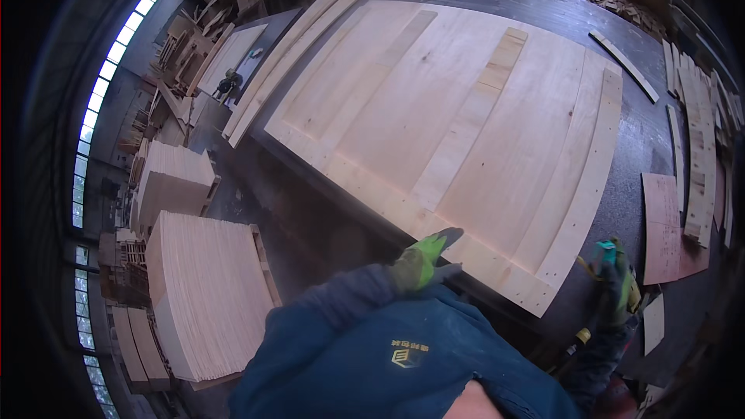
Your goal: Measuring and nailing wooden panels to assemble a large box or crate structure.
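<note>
A large pale wooden panel (pixel 535 147) lies across the dark worktop, with flat battens along its near and right edges and more across its face. My left hand (pixel 423 261), in a green and grey glove, rests at the near batten (pixel 388 206), thumb and fingers apart and nothing held. Off the panel's near right corner, my right hand (pixel 615 291), gloved alike, is closed around a teal and yellow tool (pixel 605 249). Most of that tool is hidden by the glove, so its exact kind is unclear.
Two long loose boards (pixel 299 54) lie beside the panel's left edge. A reddish board (pixel 660 225) and several narrow strips (pixel 694 140) are at the right. Stacked wooden sheets (pixel 209 295) stand at the lower left. A dark gap separates them from the worktop.
</note>
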### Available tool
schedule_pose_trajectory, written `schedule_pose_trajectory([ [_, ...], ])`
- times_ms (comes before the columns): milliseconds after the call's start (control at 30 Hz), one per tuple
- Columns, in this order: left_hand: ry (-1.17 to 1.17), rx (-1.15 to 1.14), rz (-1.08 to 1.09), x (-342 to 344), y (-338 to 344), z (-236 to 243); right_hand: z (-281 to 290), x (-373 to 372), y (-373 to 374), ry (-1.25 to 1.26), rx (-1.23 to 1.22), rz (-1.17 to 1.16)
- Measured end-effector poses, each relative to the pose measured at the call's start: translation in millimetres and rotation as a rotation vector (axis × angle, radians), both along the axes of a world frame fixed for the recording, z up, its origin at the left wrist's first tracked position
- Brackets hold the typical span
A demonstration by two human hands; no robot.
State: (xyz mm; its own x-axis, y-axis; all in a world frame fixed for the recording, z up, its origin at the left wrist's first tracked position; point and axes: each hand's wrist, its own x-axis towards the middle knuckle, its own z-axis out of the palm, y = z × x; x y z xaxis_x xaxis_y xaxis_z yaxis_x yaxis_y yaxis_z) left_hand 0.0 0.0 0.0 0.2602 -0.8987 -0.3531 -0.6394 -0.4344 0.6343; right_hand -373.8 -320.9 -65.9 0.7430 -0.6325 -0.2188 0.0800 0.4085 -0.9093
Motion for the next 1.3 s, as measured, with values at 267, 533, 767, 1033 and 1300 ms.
schedule_pose_trajectory([
  [267, 0.646, -0.379, -0.395, 210, 138, -112, -12, 345, 332, 0.041, 0.372, 0.413],
  [533, 1.12, -0.332, 0.103, 688, 425, -148, -76, 836, 645, 0.563, -0.461, -0.24],
  [767, 0.211, -0.484, -0.375, 845, 496, 4, 99, 999, 742, 0.49, -0.024, -0.228],
  [1033, 0.694, 0.024, -0.431, 744, 393, 36, 87, 875, 665, 0.427, 0.006, -0.191],
  [1300, 1.07, 0.057, -0.204, 557, 312, -29, 17, 708, 586, 0.623, -0.162, -0.228],
])
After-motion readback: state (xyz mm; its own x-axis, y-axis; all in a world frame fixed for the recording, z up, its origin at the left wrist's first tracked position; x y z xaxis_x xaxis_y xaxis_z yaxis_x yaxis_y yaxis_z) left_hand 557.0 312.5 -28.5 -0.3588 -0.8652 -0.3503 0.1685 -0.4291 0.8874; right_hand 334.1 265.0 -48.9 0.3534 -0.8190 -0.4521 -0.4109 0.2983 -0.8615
